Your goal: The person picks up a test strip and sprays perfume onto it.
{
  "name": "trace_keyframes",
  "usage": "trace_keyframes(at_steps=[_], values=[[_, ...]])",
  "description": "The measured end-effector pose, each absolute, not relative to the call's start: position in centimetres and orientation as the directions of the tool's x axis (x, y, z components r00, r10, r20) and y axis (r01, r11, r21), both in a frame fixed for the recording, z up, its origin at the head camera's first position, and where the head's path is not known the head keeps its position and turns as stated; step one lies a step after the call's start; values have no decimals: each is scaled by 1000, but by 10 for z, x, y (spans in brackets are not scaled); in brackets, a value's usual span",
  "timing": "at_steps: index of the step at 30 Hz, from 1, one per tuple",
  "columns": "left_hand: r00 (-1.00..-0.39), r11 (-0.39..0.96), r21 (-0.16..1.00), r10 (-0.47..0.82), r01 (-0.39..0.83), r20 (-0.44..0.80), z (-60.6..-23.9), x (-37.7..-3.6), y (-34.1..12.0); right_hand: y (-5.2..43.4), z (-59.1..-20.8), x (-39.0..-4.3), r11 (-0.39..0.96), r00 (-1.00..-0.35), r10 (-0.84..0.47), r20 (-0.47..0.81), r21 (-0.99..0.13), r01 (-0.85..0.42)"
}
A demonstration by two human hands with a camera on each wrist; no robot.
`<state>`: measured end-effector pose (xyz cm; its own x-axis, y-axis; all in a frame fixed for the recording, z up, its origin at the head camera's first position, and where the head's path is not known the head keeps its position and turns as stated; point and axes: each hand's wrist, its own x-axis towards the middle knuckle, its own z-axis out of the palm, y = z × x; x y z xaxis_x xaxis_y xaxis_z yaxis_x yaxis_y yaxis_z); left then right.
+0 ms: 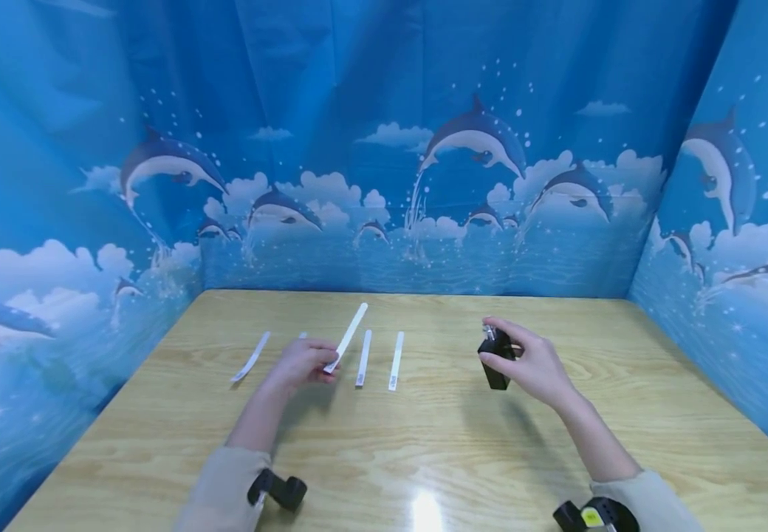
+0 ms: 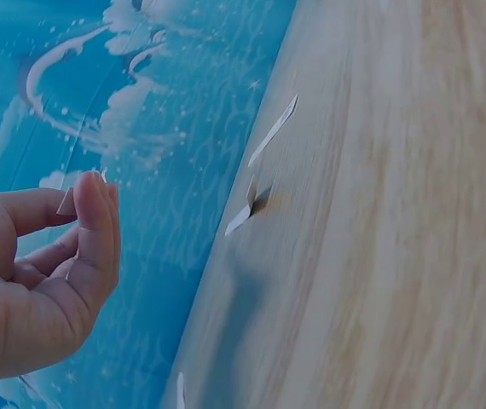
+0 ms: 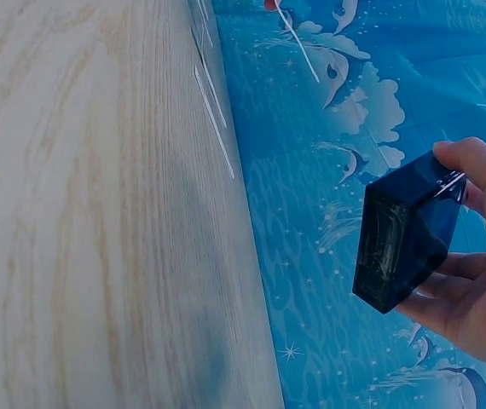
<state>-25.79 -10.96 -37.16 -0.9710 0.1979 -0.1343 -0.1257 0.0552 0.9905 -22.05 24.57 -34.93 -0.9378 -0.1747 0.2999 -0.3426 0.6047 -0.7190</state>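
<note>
Between thumb and fingers, my left hand [image 1: 299, 363] pinches the lower end of a white paper test strip [image 1: 352, 331], its long free end slanting up and away over the table. My right hand [image 1: 540, 369] grips a black glass perfume bottle [image 1: 497, 380] with a silver spray neck, held raised and slightly tilted. A fingertip rests at the top of the sprayer in the head view. In the right wrist view the boxy dark bottle [image 3: 405, 234] shows its flat base toward the camera, fingers along its sides.
Other white strips lie on the wooden table [image 1: 424, 436]: a curled strip [image 1: 251, 357] left of my left hand, a partly hidden strip [image 1: 302, 335] behind it, and two strips [image 1: 363, 359] [image 1: 396, 360] to its right. A blue dolphin-print curtain [image 1: 371, 244] borders the table.
</note>
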Motion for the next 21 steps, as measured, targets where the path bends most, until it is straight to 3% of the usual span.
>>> trace_keyframes(at_steps=[21], values=[[-972,-46,971,1,-236,-236,-387,-271,-120,245,-351,-223,599,-930,-206,305,-712,-366]])
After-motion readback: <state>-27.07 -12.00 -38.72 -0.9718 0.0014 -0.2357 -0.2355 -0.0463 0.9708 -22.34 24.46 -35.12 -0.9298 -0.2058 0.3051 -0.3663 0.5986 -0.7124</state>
